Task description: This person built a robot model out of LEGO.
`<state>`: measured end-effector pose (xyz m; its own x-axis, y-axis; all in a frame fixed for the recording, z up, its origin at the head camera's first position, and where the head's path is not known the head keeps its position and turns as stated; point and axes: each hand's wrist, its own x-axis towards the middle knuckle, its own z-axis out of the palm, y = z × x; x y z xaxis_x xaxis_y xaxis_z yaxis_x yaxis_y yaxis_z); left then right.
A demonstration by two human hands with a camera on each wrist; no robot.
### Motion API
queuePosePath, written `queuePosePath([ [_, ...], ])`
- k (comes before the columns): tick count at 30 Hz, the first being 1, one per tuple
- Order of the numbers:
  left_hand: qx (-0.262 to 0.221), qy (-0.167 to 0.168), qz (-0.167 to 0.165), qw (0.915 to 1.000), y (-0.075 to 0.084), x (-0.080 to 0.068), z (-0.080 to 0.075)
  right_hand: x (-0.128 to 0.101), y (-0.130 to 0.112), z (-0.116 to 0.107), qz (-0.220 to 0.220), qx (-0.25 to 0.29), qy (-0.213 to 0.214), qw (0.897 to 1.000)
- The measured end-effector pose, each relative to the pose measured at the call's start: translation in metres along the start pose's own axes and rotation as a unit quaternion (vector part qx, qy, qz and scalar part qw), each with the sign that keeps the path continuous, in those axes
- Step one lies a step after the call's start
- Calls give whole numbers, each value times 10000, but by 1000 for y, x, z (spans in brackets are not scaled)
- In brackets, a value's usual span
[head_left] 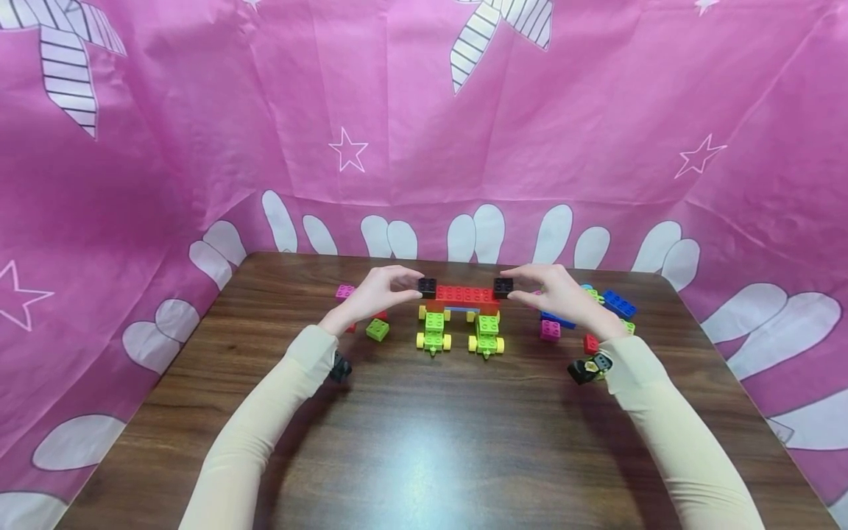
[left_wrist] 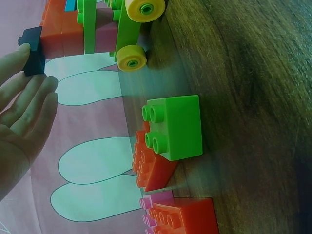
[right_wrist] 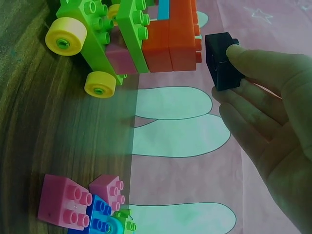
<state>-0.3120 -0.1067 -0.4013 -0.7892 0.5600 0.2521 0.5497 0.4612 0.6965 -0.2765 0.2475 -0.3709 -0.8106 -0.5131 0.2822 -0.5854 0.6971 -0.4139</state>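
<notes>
A toy vehicle built of bricks stands at the far middle of the table, with a long red brick (head_left: 466,294) on top and two lime-green wheeled bases (head_left: 487,326) with yellow wheels below. My left hand (head_left: 372,297) pinches a black brick (left_wrist: 34,50) right at the red brick's left end. Between the thumb and fingers of my right hand (head_left: 563,296) is another black brick (right_wrist: 222,61). In the right wrist view a small gap shows between that brick and the red studs.
Left of the vehicle lie a green brick (head_left: 377,329) and red and pink ones, partly behind my left forearm. Pink (head_left: 550,330), blue (head_left: 619,302), red and green bricks are scattered at the right. A pink curtain (head_left: 424,169) hangs behind the table (head_left: 424,412).
</notes>
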Motion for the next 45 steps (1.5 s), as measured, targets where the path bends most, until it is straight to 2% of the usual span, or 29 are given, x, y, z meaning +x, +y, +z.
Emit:
queuePosePath([
  [8, 31, -30, 29, 10000, -1, 1, 1, -1, 0, 3, 115, 127, -84, 9998],
  [21, -42, -58, 26, 10000, 0, 0, 0, -1, 2, 6, -123, 179, -85, 9997],
  [45, 1, 21, 11, 10000, 0, 0, -1, 4, -1, 4, -176, 73, -215, 9996],
])
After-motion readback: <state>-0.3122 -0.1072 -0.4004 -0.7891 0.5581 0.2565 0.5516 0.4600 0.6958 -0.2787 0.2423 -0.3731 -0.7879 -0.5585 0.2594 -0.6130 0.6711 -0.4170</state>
